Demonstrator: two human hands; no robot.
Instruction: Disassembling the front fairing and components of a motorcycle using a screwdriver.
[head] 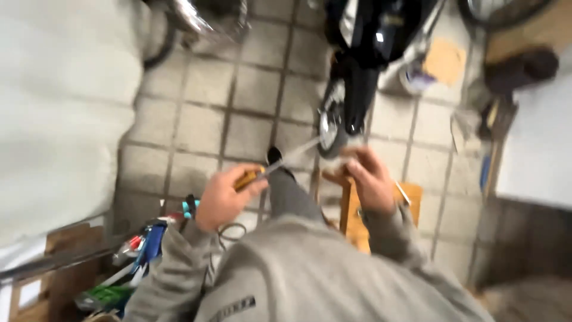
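Motion blur hides much. We see our left hand (223, 197) closed round a yellow-handled screwdriver (268, 170), its shaft pointing at our right hand (370, 179), which pinches a small pale part (348, 149) we cannot identify. Below stands a wooden stool (411, 200); a motorcycle (357, 59) is parked just beyond on the tiled floor (238, 113).

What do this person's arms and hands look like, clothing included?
Both arms are covered by long grey sweatshirt sleeves with ribbed cuffs ending at the wrists. The left hand and right hand are bare, with no gloves. No rings or watch can be made out, though the picture is blurred. A dark strip marking sits low on the sweatshirt front.
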